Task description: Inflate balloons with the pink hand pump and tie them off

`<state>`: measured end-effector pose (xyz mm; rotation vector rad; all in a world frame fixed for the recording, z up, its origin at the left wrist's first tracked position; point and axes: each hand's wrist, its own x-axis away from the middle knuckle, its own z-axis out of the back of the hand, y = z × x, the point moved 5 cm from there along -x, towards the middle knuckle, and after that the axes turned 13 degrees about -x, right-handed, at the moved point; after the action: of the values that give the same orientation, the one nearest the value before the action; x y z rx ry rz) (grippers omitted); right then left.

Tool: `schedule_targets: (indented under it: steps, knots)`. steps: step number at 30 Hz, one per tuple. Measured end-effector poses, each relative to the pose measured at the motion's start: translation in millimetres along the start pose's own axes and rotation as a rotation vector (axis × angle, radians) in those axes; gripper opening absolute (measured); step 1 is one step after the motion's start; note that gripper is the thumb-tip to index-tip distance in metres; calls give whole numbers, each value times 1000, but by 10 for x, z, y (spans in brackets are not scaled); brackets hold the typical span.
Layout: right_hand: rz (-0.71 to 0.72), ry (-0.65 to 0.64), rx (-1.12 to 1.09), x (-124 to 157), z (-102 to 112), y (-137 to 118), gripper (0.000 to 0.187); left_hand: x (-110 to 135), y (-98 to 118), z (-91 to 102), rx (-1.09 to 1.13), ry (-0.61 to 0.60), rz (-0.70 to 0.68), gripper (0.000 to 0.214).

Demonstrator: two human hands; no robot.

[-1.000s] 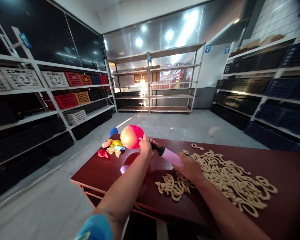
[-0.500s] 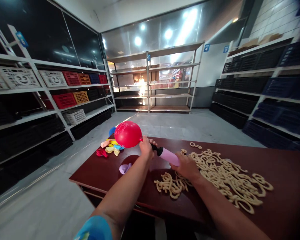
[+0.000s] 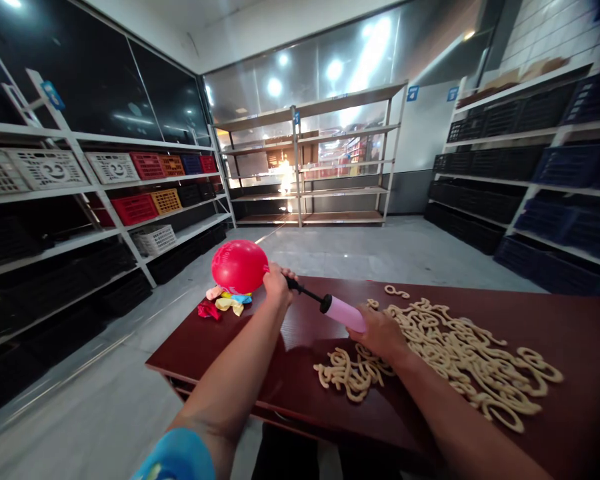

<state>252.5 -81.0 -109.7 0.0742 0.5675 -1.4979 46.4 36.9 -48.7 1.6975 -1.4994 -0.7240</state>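
Observation:
My left hand [image 3: 278, 283] is closed around the neck of a red inflated balloon [image 3: 239, 266], held onto the black nozzle of a hand pump above the table. My right hand [image 3: 380, 331] grips the pink barrel of the pump [image 3: 344, 312]; the thin black rod between barrel and nozzle is drawn out. Both hands hover over the dark red table [image 3: 290, 360].
Several limp coloured balloons [image 3: 224, 303] lie at the table's far left corner. A heap of beige S-shaped hooks [image 3: 460, 353] covers the table's right half. Shelves with baskets [image 3: 145, 200] line the left wall, dark crates [image 3: 530, 180] the right, bare racks at the back.
The left hand and balloon have moved left, away from the pump barrel, so the rod is extended. The balloon looks slightly fuller and now hides the blue balloon behind it.

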Motion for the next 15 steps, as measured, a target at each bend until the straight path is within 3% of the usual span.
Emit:
schedule_targets:
  steps: [3, 5, 7, 12, 15]
  knots:
    - [18, -15, 3, 41, -28, -50, 31, 251, -375, -120, 4, -45, 36, 34]
    - [18, -13, 4, 54, -16, -45, 31, 316, -469, -153, -2, -50, 45, 34]
    - [6, -5, -3, 50, 16, -10, 32, 256, -397, -130, -12, -40, 52, 35]
    - [3, -6, -33, -1, 88, 75, 28, -160, 140, 88, -21, 52, -10, 31]
    - [18, 0, 11, -6, 74, 43, 25, -210, 201, 151, -20, 87, -40, 31]
